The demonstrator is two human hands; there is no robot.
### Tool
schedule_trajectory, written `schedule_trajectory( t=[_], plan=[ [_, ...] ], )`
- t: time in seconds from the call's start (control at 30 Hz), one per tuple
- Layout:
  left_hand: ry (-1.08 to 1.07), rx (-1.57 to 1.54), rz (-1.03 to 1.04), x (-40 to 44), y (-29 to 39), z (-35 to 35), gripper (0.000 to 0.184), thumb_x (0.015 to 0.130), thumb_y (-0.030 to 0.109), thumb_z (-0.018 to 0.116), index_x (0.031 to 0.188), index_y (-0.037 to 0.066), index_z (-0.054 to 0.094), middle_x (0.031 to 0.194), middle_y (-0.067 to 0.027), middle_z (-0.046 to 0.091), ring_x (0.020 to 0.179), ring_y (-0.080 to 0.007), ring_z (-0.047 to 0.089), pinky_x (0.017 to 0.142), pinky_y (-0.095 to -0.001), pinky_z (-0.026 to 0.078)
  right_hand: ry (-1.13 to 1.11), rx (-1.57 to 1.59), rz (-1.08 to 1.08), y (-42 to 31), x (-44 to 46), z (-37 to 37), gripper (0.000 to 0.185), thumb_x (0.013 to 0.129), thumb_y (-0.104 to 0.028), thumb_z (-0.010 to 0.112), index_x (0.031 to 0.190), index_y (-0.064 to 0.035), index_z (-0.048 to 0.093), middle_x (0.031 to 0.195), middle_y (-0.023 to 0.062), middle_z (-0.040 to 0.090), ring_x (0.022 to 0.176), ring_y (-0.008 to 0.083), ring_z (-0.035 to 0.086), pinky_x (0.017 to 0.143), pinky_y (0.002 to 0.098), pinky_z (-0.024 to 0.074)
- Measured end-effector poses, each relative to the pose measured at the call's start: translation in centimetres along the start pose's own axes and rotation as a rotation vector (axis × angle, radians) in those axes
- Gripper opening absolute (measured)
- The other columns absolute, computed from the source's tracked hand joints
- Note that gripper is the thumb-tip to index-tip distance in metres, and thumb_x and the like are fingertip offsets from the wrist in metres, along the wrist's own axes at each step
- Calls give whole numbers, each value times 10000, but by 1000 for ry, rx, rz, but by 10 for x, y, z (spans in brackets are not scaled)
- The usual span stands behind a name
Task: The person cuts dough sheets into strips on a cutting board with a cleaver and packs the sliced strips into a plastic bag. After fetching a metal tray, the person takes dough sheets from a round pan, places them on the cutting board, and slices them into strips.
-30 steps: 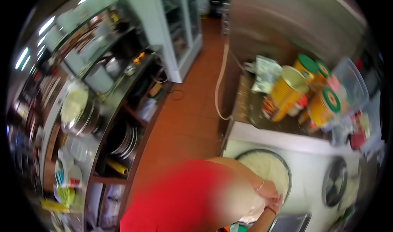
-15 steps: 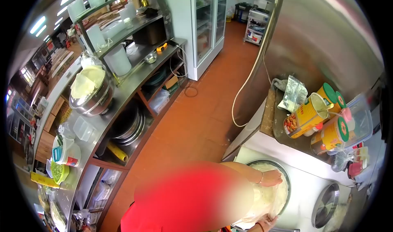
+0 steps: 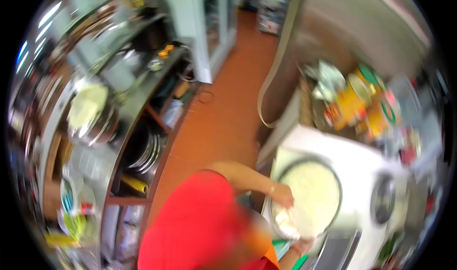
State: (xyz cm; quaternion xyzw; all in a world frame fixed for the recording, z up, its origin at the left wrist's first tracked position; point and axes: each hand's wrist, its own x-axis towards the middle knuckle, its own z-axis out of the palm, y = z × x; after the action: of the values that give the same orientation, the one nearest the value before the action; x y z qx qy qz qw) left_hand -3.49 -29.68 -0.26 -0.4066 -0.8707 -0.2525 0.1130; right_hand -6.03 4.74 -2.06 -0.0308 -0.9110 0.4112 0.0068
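A large round pan (image 3: 339, 198) on the counter holds a smooth, pale layer, possibly dough. My left hand (image 3: 284, 196), with a band at the wrist, is closed over its near edge. Below that hand lies a shiny whitish patch (image 3: 285, 225), like thin film or dough. Whether the fingers pinch it is unclear. My right hand (image 3: 302, 245) is at the pan's lower rim, its fingers smeared by motion. A red sleeve (image 3: 200, 217) fills the lower middle.
Yellow cans (image 3: 350, 103) and a silver pouch (image 3: 328, 82) stand on a ledge behind the pan. A round metal lid or tray (image 3: 383, 198) lies to its right. Across the red floor (image 3: 214, 122), a steel shelf unit (image 3: 138, 98) carries bowls and pots.
The view has shifted and blurred. My left hand has moved from the pan's far part to its near edge. The pale layer, crumpled on the near side before, now appears flatter.
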Motion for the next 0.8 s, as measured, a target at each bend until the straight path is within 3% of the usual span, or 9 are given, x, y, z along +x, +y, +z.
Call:
schedule_trajectory(
  t=[0.07,0.13,0.23,0.43,0.53,0.6,0.67,0.73,0.8],
  plan=[
    [-12,-292,-122,-21,6,19,259,970,296,473,947,92,630,942,-146,653,837,-340,631,707,-448,518,-54,512,131,25,-9,15,200,931,-185,542,1060,-35,573,1002,106,605,881,222,585,760,354,505],
    [-158,-233,-209,-28,26,7,290,988,293,441,979,77,635,955,-155,662,852,-350,635,734,-450,522,-22,1099,336,52,-21,20,81,899,-140,599,921,-65,578,861,58,590,743,174,575,650,315,506],
    [-138,-40,-81,-37,36,0,184,938,237,488,924,91,599,838,-130,627,754,-320,636,669,-427,529,130,1249,512,43,-52,9,75,858,-67,663,824,-90,600,740,18,595,622,151,584,543,297,514],
    [-237,8,40,-45,36,-4,120,846,172,602,956,130,582,824,-55,532,792,-234,599,580,-334,521,89,560,477,25,-70,-27,179,906,-152,641,1027,-26,600,852,96,673,697,178,672,506,299,541],
    [-224,64,49,-29,23,-15,187,844,175,622,1018,118,582,898,-61,561,818,-248,599,608,-356,522,58,114,324,38,-39,-37,258,893,-208,626,1079,-30,619,957,145,694,823,251,689,728,399,550],
    [-24,38,-170,2,1,-22,202,827,126,588,1021,72,573,921,-98,580,880,-297,591,726,-391,516,61,-356,-95,9,-3,-41,346,863,-218,635,1161,-45,606,1142,151,659,986,302,653,877,422,507],
    [250,93,-316,37,-25,-27,271,805,145,624,1056,52,582,990,-123,602,954,-331,577,821,-440,482,50,-394,-257,-17,38,-37,387,837,-213,640,1192,-62,605,1238,158,618,1080,344,604,947,435,473],
    [120,172,-573,49,-57,-24,293,773,195,675,1026,59,614,1046,-134,601,1029,-342,548,881,-464,443,52,-510,-459,-17,74,-29,398,820,-206,653,1188,-61,612,1221,162,628,1072,348,615,936,426,489],
    [-203,96,-750,63,-69,-39,274,758,193,710,978,53,627,1044,-135,607,1030,-347,544,868,-444,455,-269,-688,-161,-34,105,-31,327,805,-215,667,1114,-110,636,1106,163,658,1051,343,617,912,426,485]
  ],
)
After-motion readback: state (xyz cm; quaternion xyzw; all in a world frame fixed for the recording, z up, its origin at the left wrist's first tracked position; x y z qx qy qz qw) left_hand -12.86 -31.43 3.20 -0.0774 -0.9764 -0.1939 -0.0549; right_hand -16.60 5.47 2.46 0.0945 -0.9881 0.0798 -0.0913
